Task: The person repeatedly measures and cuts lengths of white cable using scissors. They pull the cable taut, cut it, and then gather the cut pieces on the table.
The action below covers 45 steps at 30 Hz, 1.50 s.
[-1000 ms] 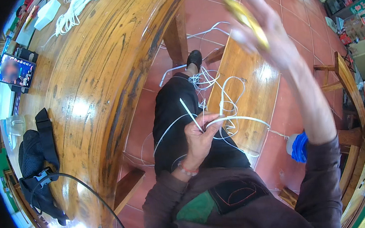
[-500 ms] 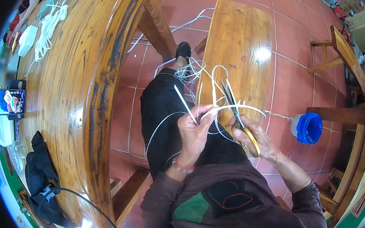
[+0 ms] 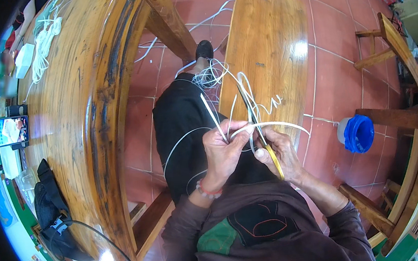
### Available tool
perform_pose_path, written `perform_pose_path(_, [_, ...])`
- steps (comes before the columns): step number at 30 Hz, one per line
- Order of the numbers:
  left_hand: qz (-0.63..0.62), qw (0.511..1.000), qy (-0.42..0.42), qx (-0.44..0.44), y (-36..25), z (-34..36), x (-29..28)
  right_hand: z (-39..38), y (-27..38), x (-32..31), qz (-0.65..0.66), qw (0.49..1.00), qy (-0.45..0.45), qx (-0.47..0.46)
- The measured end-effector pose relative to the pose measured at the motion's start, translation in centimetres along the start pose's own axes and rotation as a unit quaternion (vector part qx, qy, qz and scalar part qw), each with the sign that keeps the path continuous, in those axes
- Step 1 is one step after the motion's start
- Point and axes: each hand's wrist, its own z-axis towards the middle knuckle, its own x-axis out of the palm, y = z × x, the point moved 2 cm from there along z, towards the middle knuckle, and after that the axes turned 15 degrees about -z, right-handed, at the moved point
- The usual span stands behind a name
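My left hand (image 3: 223,147) is closed in a pinch on white plastic strips (image 3: 284,123), whose ends fan out upward and to the right. Close against it, my right hand (image 3: 281,151) grips scissors (image 3: 275,162) with yellow handles, and their dark blades point away from me among the strips. Whether the blades touch a strip I cannot tell. A loop of strip stands above both hands. Beyond them, a loose tangle of white strip (image 3: 208,75) lies by my leg, and one strand curves across my dark trousers.
A wooden bench (image 3: 270,37) stands ahead, with thin curly white scraps (image 3: 273,104) on it. To the left is a wooden table (image 3: 71,124) bearing a phone (image 3: 11,131), a black strap bag (image 3: 52,213) and a white cord bundle (image 3: 45,48). A blue-lined bin (image 3: 358,134) stands at right.
My right hand and the scissors have moved left, up to my left hand. The blades have come closer together. My left hand keeps its pinch, and the whole view has shifted slightly.
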Motion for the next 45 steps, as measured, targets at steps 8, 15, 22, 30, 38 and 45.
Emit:
perform_pose_path(8, [0.018, 1.0, 0.012, -0.008, 0.1, -0.2, 0.3, -0.8, -0.4, 0.1, 0.021, 0.999, -0.047, 0.006])
perform_pose_path(15, [-0.007, 0.998, -0.003, -0.055, 0.3, -0.2, 0.2, -1.2, -0.9, -1.0, 0.02, 0.993, -0.061, 0.096])
perform_pose_path(22, [-0.079, 0.996, 0.013, -0.046, 0.3, -0.3, -0.4, 0.2, -5.6, -5.2, 0.03, 0.961, -0.179, 0.209])
perform_pose_path(30, [-0.104, 0.993, 0.009, -0.062, -0.1, -0.8, -1.6, 5.5, -10.4, -5.8, -0.204, 0.949, -0.192, 0.144])
perform_pose_path(38, [-0.11, 0.989, 0.028, -0.097, 0.5, -0.8, -2.1, 7.0, -11.4, -2.6, -0.206, 0.972, 0.027, 0.109])
perform_pose_path(45, [0.009, 0.982, -0.019, -0.185, 1.2, -2.2, -4.3, 2.7, -18.3, -22.9, 0.183, 0.888, -0.413, 0.086])
